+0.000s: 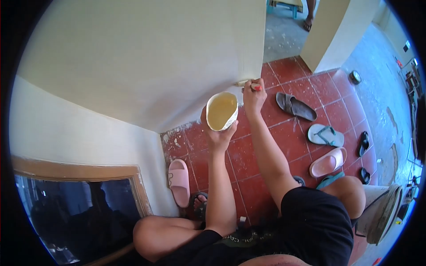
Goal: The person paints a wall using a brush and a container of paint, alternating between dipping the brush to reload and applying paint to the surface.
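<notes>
My left hand (220,136) is wrapped round a pale cup (222,111) with yellowish liquid inside, its opening facing up toward me. Beside it on the right, my right hand (254,95) grips a paintbrush (256,87) with a red mark on its handle. The light bristle end points left and meets the lower part of the cream wall (177,57), close to its right corner. Whether the bristles press on the wall is hard to tell.
Sandals and slippers, including a dark sandal (296,106) and a pink slide (179,183), lie on the red tiled floor (248,155). A bucket (379,213) stands at the lower right. Another person's foot (307,23) shows beyond the doorway. A wood-framed window (75,168) is at left.
</notes>
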Motion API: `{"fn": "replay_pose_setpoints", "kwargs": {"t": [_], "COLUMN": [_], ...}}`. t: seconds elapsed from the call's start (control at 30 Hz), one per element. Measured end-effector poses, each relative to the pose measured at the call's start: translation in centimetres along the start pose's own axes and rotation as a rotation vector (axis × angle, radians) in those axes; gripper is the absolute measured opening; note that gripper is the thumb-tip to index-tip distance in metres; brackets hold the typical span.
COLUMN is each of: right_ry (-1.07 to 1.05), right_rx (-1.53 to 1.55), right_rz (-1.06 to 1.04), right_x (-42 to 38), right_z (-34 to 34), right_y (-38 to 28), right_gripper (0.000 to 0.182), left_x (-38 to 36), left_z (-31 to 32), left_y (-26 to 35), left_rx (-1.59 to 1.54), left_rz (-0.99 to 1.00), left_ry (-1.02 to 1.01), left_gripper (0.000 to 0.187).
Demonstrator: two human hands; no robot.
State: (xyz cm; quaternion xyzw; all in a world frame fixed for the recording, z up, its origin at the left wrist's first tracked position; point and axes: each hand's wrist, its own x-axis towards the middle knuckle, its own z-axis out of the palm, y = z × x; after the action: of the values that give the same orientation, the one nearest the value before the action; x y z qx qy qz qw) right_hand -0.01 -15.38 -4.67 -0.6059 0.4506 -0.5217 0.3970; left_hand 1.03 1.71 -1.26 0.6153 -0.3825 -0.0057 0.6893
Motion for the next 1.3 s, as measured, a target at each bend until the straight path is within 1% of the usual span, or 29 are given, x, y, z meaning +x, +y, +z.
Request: {"fn": "replay_pose_setpoints", "kwargs": {"t": [0.07, 0.1, 0.13, 0.23, 0.27, 0.33, 0.37, 0.4, 0.43, 0.47, 0.5, 0.53, 0.57, 0.63, 0.67, 0.73, 0.77, 0.8, 0.87, 0.93, 0.97, 1.0, 1.03, 1.07, 1.1, 1.13, 1.2, 1.27, 1.3], "right_ry": [0.047, 0.045, 0.043, 0.095, 0.093, 0.163, 0.194, 0.171, 0.166, 0.083, 0.068, 0.04, 0.012, -0.022, -0.02, 0.025, 0.01, 0.003, 0.001, -0.056, -0.021, 0.02, 0.004, 0.0, 0.0, -0.01, -0.047, -0.153, -0.171], "right_rx": [0.136, 0.269, 0.4, 0.669, 0.67, 0.535, 0.411, 0.224, 0.198, 0.218, 0.129, 0.105, 0.085, 0.136, 0.153, 0.39, 0.28, 0.273, 0.289, 0.266, 0.391, 0.523, 0.528, 0.585, 0.641, 0.65, 0.424, 0.408, 0.496], "right_rz": [-0.086, -0.101, -0.109, -0.262, -0.272, -0.581, -0.594, -0.63, -0.552, -0.401, -0.377, -0.238, -0.097, 0.049, 0.037, -0.018, -0.089, -0.092, -0.169, -0.172, -0.23, -0.284, -0.275, -0.336, -0.39, -0.372, -0.466, -0.474, -0.494], "right_x": [1.0, 1.8, 2.6, 3.7, 3.4, 3.2, 3.1, 2.7, 1.4, 0.3, -1.0, -2.4, -3.8, -5.7, -5.5, -5.2, -4.1, -2.8, 0.0, 2.8, 3.8, 4.8, 5.8, 6.5, 6.9, 7.4, 8.2, 8.9, 9.2], "right_z": [-1.4, -2.1, -2.7, -4.6, -4.8, -4.6, -3.7, -3.5, -2.8, -1.8, -2.3, -2.9, -3.4, -4.7, -4.6, -5.2, -5.8, -6.4, -7.7, -8.7, -9.4, -10.0, -10.3, -10.6, -10.9, -10.8, -10.4, -9.1, -7.5], "right_y": [-6.9, -9.7, -12.1, -16.5, -16.3, -14.2, -11.4, -8.7, -6.3, -1.9, 0.0, 1.2, 2.3, 5.1, 4.7, 3.4, 2.6, 0.9, -2.3, -5.3, -8.7, -11.8, -14.5, -16.8, -18.5, -19.9, -22.0, -21.9, -20.2], "right_gripper": [0.015, 0.016, 0.016, 0.012, 0.012, 0.02, 0.022, 0.021, 0.018, 0.016, 0.013, 0.013, 0.012, 0.012, 0.012, 0.016, 0.02, 0.02, 0.031, 0.028, 0.027, 0.026, 0.026, 0.026, 0.026, 0.026, 0.026, 0.027, 0.025], "left_x": [0.0, -0.1, 0.1, 0.7, 1.0, 1.6, 1.5, 1.5, 1.4, 1.2, 1.1, 1.0, 0.8, 0.6, 0.8, 0.5, -0.1, -0.5, -0.4, -0.6, 0.4, 1.0, 2.0, 2.8, 4.3, 5.6, 7.2, 8.3, 8.6], "left_z": [-0.9, -1.8, -2.2, -2.9, -3.0, -2.9, -2.8, -2.7, -2.6, -2.5, -2.3, -2.1, -2.0, -2.0, -2.0, -1.8, -1.9, -1.9, -1.9, -2.1, -1.8, -1.7, -1.8, -1.9, -1.6, -1.4, -0.9, -1.0, -1.2], "left_y": [0.0, -1.7, -0.8, -0.6, -0.4, -0.2, 0.0, 0.1, 0.0, -0.3, -0.6, -0.8, -0.9, -2.1, -1.7, -1.7, -2.4, -3.7, -4.2, -3.2, -0.7, 0.0, 0.5, 1.3, 4.1, 5.8, 8.5, 12.0, 13.5], "left_rx": [-0.159, -0.124, -0.067, -0.116, -0.076, -0.044, -0.055, -0.068, -0.079, -0.062, -0.047, -0.057, -0.078, -0.125, -0.077, -0.098, -0.099, -0.125, -0.153, -0.097, -0.11, -0.101, -0.069, -0.032, 0.082, 0.102, 0.137, 0.163, 0.171], "left_rz": [-0.131, -0.102, -0.148, -0.21, -0.183, -0.145, -0.181, -0.216, -0.202, -0.183, -0.161, -0.144, -0.177, -0.203, -0.163, -0.227, -0.232, -0.235, -0.254, -0.294, -0.298, -0.311, -0.282, -0.256, -0.165, -0.171, -0.11, -0.075, -0.032], "left_ry": [0.052, 0.052, 0.082, 0.149, 0.146, 0.14, 0.134, 0.126, 0.124, 0.114, 0.106, 0.108, 0.089, 0.062, 0.064, 0.083, 0.089, 0.085, 0.101, 0.12, 0.173, 0.189, 0.178, 0.163, 0.166, 0.174, 0.202, 0.202, 0.185], "left_gripper": [0.087, 0.087, 0.087, 0.087, 0.087, 0.087, 0.087, 0.086, 0.086, 0.086, 0.086, 0.086, 0.086, 0.087, 0.088, 0.087, 0.087, 0.087, 0.087, 0.086, 0.086, 0.086, 0.086, 0.086, 0.087, 0.087, 0.086, 0.085, 0.085]}}
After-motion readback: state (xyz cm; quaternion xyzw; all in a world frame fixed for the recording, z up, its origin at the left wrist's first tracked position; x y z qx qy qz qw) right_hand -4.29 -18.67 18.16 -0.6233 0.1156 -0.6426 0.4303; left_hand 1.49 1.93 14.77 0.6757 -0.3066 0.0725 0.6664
